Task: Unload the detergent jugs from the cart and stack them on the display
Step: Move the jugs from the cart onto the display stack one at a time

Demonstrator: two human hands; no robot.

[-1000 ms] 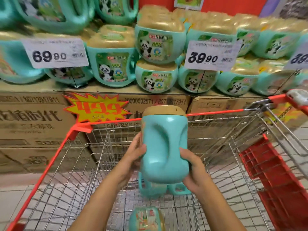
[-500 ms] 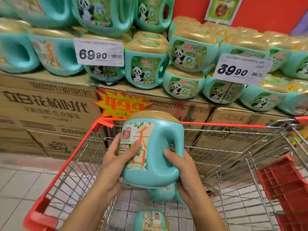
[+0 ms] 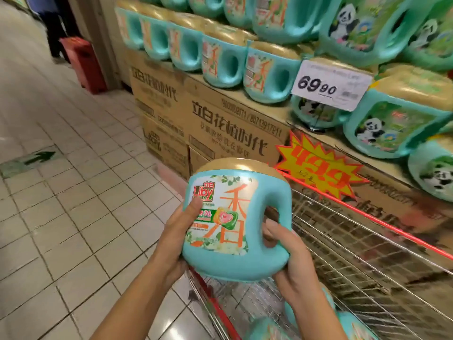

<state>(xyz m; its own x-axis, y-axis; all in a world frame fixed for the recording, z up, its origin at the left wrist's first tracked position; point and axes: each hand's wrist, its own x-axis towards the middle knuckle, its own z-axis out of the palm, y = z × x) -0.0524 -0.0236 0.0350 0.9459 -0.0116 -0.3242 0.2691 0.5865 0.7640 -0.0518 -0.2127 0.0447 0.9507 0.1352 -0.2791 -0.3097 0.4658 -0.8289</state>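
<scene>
The left hand [image 3: 182, 231] is wrapped around the labelled side of the teal detergent jug [image 3: 235, 222], thumb pressed flat on the label, while the right hand [image 3: 291, 261] cups the lower corner under the handle, fingers curled through the handle opening. Both hands are closed on the jug, which stands upright with its tan cap uppermost, held above the near corner of the cart [image 3: 367, 253]. The display [image 3: 245, 69] lies up and ahead, slightly to the right; its row of matching jugs sits on cardboard boxes [image 3: 220, 133], handles facing out. Neither hand looks nearer to the row, so the placing probably calls for a forward lift with both
</scene>
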